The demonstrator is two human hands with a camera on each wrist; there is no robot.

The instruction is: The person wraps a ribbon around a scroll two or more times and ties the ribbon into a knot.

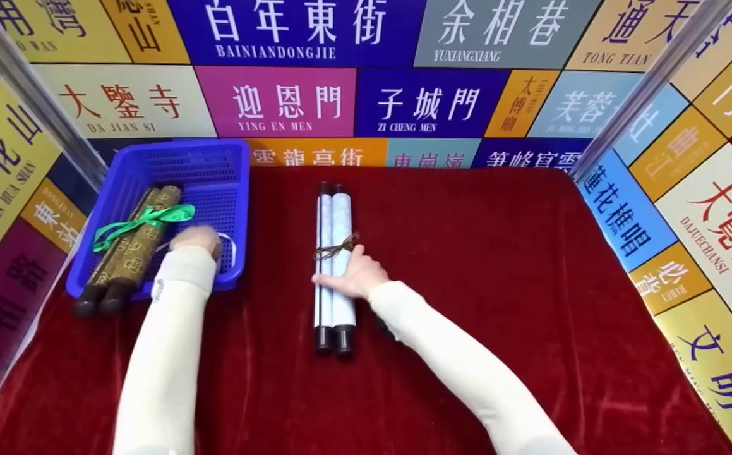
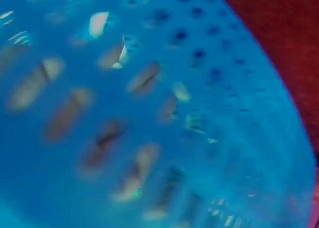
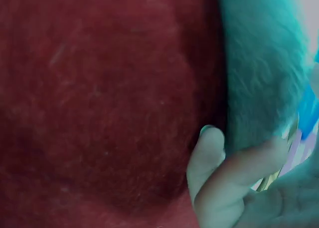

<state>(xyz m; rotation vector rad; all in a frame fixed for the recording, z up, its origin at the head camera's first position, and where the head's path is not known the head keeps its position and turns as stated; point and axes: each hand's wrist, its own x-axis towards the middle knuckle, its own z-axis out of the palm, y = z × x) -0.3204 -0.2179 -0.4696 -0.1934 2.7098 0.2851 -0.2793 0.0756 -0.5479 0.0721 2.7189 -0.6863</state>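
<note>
My right hand (image 1: 362, 276) grips a pale blue double-rolled scroll (image 1: 342, 218) with dark end knobs, the thumb lying across the rolls. A thin brown cord (image 1: 326, 253) ties the scroll around its middle. In the right wrist view, fingers (image 3: 212, 143) bend around the roll's edge, close to the red cloth. My left hand (image 1: 196, 240), blurred, reaches into the blue basket (image 1: 241, 189); I cannot tell whether it holds anything. Close beside it is a white loop (image 1: 234, 249). The left wrist view is filled by blurred, perforated blue plastic (image 2: 269, 138).
A brown-gold patterned scroll (image 1: 132, 253), tied with green ribbon (image 1: 151, 218), leans in the basket, its dark knobs over the near rim. Red velvet cloth (image 1: 498, 265) covers the table. Clear uprights (image 1: 624, 88) stand at the back corners before signboard walls (image 1: 277, 101).
</note>
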